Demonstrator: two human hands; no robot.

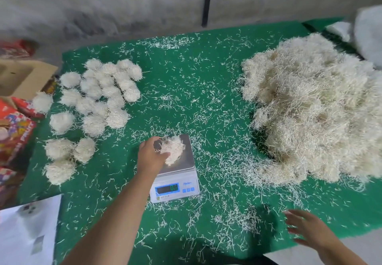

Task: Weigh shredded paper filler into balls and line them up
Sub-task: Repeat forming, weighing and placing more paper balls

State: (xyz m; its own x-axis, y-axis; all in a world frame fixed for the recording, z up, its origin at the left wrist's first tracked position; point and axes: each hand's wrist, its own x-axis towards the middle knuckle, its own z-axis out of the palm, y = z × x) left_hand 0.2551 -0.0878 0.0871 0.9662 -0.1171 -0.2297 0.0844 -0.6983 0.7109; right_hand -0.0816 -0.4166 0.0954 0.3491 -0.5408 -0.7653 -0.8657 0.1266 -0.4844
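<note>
Reaching over the scale, the left hand curls its grip round a wad of shredded paper sitting on the pan, probably to gather it into a ball once the weight reads right. The wad is a rough clump, slightly longer front to back, pointing nowhere in particular. The right hand hovers flat and empty near the big heap, ready for more. Finished balls cluster left on the green tabletop.
</note>
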